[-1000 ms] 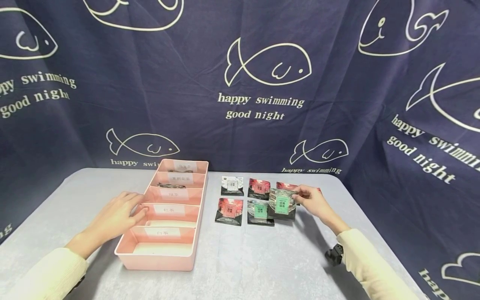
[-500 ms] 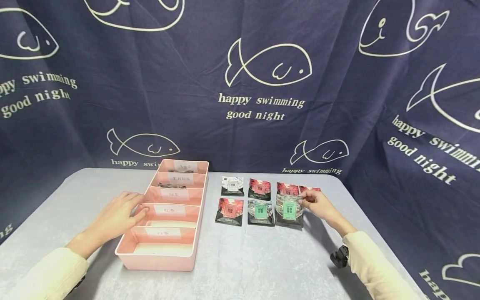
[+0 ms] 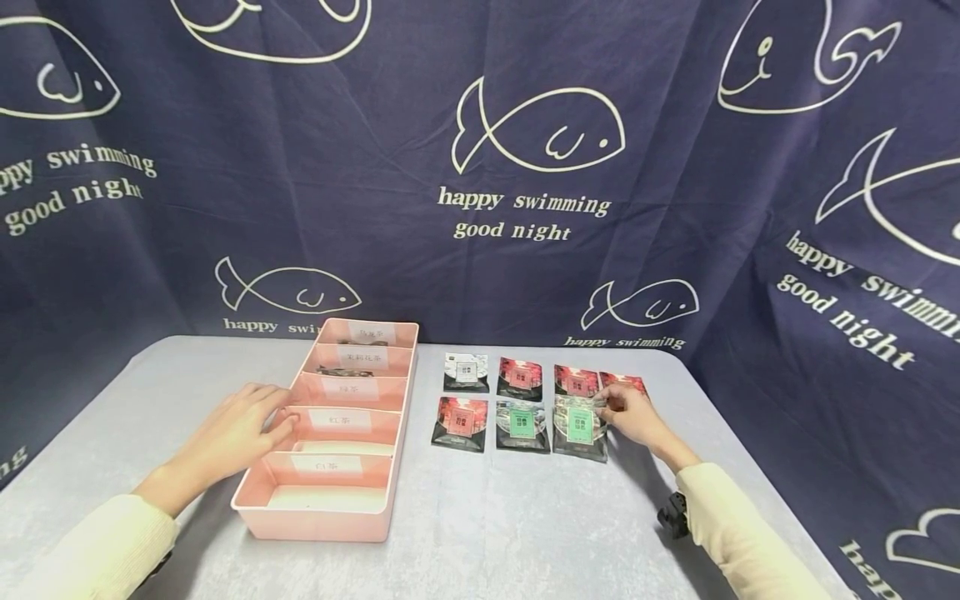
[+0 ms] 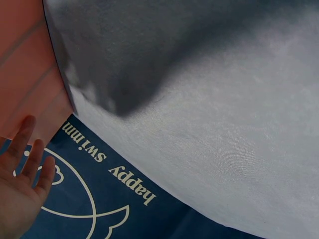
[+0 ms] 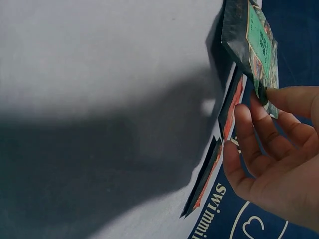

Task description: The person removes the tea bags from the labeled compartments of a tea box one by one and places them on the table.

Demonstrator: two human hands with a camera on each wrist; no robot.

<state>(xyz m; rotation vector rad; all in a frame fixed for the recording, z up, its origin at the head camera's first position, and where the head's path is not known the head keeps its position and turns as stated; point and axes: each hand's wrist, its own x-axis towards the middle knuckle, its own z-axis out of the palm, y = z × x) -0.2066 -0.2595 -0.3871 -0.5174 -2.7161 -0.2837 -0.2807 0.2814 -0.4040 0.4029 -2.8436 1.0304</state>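
My right hand point(image 3: 632, 415) pinches the right edge of a green-labelled tea sachet point(image 3: 580, 427) between thumb and fingers. In the right wrist view this sachet point(image 5: 254, 45) is tilted, held above the tabletop. A second green-labelled sachet point(image 3: 521, 425) lies just left of it. Red sachets point(image 3: 519, 377) lie around these, and a white-and-black sachet point(image 3: 465, 372) is at the back left. My left hand point(image 3: 228, 429) rests at the left rim of a long pink divided box point(image 3: 318, 523). In the left wrist view, the fingers point(image 4: 32, 162) are loosely extended beside its wall.
Paper labels mark the box's compartments; dark sachets point(image 3: 345, 372) show in the two farthest ones. The grey tabletop point(image 3: 525, 533) has rounded far corners. A dark blue fish-print curtain point(image 3: 390, 208) hangs behind it and along the sides.
My right hand has moved the green-labelled sachet right and slightly nearer, uncovering the red sachet behind and more of the green one beside it. My left hand and the box stay put.
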